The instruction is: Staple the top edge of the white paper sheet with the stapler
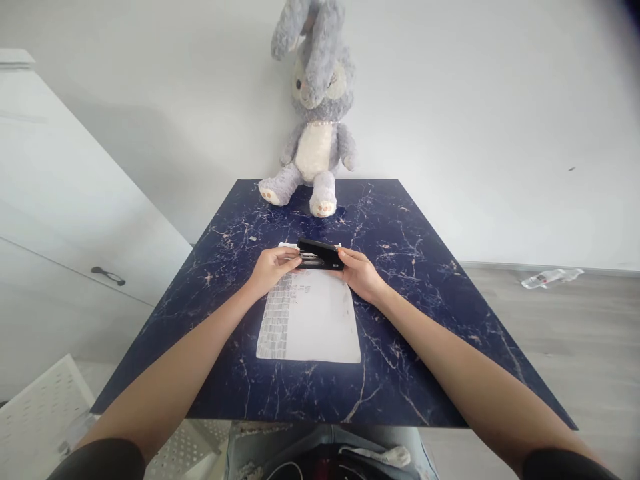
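Note:
A black stapler [323,256] is held sideways between both hands, over the top part of a white sheet of paper [323,320]. My left hand [273,268] grips the stapler's left end, where its jaw stands apart from the base. Around the right end of the stapler, my right hand [361,272] has its fingers closed. Printed text and grey blocks run down the paper's left side. The sheet lies on a dark blue marbled table [400,347], and its top edge is partly hidden by the stapler and hands.
A grey plush rabbit [315,150] sits at the table's back edge against the wall. To the left stands a white cabinet [75,200] with a dark handle. White perforated furniture [45,413] is at the lower left. A clear plastic item [550,277] lies on the floor at right.

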### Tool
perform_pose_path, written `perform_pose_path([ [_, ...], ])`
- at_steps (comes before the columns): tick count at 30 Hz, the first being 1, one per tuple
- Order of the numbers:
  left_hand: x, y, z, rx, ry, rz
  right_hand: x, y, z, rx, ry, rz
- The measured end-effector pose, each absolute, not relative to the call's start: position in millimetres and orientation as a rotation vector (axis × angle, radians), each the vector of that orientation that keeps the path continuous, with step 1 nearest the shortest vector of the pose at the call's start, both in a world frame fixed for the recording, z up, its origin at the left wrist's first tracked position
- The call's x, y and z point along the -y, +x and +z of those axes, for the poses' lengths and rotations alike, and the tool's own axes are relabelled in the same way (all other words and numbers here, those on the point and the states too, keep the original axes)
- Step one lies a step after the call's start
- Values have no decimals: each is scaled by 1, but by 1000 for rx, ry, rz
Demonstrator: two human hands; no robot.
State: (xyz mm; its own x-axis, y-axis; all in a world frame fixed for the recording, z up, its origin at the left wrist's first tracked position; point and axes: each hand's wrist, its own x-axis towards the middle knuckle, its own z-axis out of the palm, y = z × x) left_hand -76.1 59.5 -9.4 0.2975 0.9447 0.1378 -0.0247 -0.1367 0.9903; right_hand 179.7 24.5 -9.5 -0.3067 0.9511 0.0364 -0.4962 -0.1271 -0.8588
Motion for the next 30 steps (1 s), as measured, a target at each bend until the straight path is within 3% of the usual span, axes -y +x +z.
perform_pose_path([
  [17, -58, -78, -8, -868, 1394, 1106, -27, 182, -11, 922, -673, 2057],
  [30, -58, -79, -8, -846, 1553, 1054, -26, 176, -4, 738, -791, 1920],
])
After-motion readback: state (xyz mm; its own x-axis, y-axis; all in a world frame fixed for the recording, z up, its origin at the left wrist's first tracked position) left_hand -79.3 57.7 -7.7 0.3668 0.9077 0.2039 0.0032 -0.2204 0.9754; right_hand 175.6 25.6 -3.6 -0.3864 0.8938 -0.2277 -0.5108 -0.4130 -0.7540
